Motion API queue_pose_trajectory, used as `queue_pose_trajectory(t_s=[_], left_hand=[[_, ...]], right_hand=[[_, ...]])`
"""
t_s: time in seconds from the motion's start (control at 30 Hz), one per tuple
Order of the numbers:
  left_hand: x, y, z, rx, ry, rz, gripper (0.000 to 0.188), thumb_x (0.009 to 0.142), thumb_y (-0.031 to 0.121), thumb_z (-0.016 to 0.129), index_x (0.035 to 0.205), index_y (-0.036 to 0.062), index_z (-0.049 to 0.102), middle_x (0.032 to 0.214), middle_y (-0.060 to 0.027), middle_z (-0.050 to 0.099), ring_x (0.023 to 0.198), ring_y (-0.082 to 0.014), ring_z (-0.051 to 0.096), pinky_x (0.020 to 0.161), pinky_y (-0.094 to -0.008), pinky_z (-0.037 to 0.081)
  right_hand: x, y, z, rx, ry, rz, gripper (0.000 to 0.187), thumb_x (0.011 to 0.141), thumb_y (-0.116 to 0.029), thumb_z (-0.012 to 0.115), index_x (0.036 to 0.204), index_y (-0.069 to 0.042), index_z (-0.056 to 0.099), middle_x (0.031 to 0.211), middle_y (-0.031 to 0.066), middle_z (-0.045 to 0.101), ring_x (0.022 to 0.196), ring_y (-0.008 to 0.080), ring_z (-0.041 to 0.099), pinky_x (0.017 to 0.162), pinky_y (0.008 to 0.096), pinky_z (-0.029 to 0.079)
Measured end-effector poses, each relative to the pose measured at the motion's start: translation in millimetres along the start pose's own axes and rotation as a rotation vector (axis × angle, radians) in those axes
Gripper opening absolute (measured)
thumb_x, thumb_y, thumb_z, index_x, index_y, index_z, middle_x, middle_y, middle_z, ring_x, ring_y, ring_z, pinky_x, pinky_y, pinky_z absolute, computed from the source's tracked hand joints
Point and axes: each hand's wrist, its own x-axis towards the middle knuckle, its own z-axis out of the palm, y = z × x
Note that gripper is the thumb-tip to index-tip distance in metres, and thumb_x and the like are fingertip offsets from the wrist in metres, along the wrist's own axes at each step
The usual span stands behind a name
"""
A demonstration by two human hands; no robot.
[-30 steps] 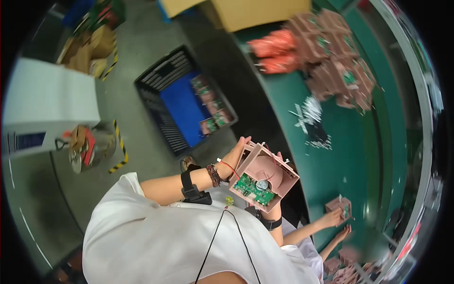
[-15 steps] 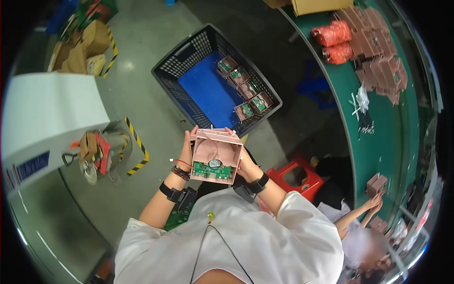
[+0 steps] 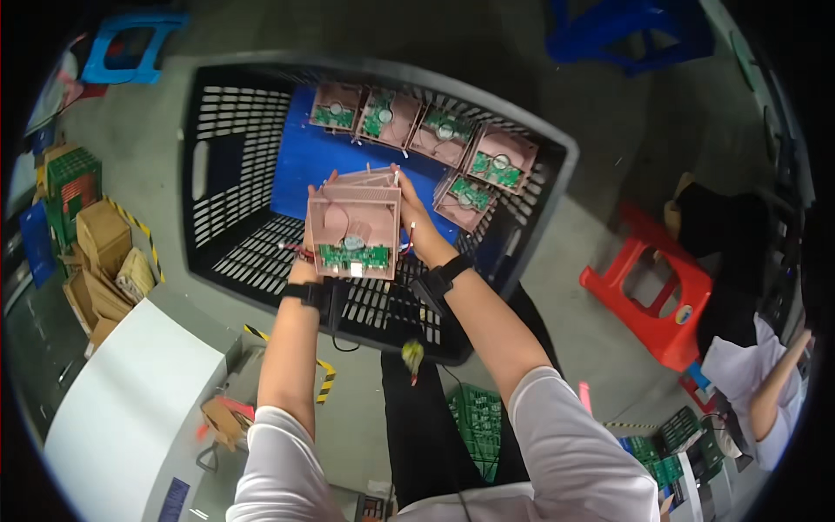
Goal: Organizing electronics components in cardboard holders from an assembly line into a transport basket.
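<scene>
Between my two hands I hold a pink plastic housing, its open face toward me. A green circuit board lies along its near edge, with a round silvery part above the board. My left hand grips its left side, and my right hand grips its right side; short wires with white plugs stick out by both. The housing hangs over a dark plastic crate with a blue bottom. Several similar pink housings with boards stand along the crate's far and right sides.
A red stool stands to the right, near another person's arm. Blue stools are at the far left and far right. Cardboard boxes and a white machine cover lie left. Between my legs is a green crate.
I have bent forward and reached out, bringing the housing from in front of my body to over the crate. The crate now looks much closer. Both hands keep their hold.
</scene>
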Motion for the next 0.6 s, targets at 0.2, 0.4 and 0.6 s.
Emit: queue_pose_trajectory(t_s=[0.2,0.4,0.6], left_hand=[[133,-50,-170,0.615,-0.006,-0.093,0.052,0.082,0.044,0.031,0.117,0.0057,0.035,0.111,-0.0113,0.042,0.097,-0.0199,0.043,0.082,-0.0313,0.037],[167,-114,-257,1.269,-0.167,0.024,0.043,0.083,0.034,0.037,0.113,0.0027,0.037,0.108,-0.0124,0.044,0.095,-0.0204,0.044,0.084,-0.0296,0.035],[248,-140,-238,1.025,-0.066,-0.099,0.045,0.082,0.038,0.036,0.110,0.0030,0.040,0.104,-0.0113,0.047,0.092,-0.0201,0.046,0.081,-0.0300,0.037]], right_hand=[[75,137,-57,0.121,0.206,-0.090,0.049,0.084,-0.023,0.038,0.127,-0.012,0.017,0.121,0.0085,0.032,0.107,0.0166,0.037,0.088,0.0254,0.030],[108,180,-100,0.192,0.412,-0.073,0.052,0.082,-0.024,0.042,0.126,-0.010,0.018,0.117,0.0088,0.038,0.104,0.0164,0.040,0.085,0.0254,0.032],[116,186,-113,0.294,0.371,0.029,0.050,0.081,-0.035,0.042,0.120,-0.006,0.030,0.115,0.0066,0.040,0.101,0.0173,0.042,0.084,0.0259,0.034]])
